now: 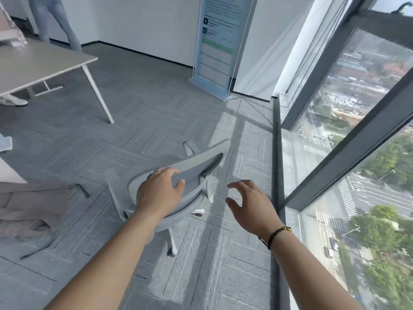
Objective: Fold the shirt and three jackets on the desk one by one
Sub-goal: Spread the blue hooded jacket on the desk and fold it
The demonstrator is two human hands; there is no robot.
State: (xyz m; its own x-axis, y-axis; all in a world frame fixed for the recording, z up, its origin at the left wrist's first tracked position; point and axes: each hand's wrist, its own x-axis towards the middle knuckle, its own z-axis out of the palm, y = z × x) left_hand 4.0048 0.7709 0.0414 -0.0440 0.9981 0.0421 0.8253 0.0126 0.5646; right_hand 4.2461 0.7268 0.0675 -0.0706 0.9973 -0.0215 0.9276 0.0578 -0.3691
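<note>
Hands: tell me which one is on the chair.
The left hand, fingers curled over the grey chair's backrest. The right hand hovers beside it, open, touching nothing.

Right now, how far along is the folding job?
Nothing looks folded yet. The only garment in view, a beige jacket at the left edge, lies rumpled and hangs off the desk. In hand is the chair, not clothing: the left hand grips its backrest, while the right hand hovers open beside it. The shirt and other jackets are out of view, so all folding seems left.
</note>
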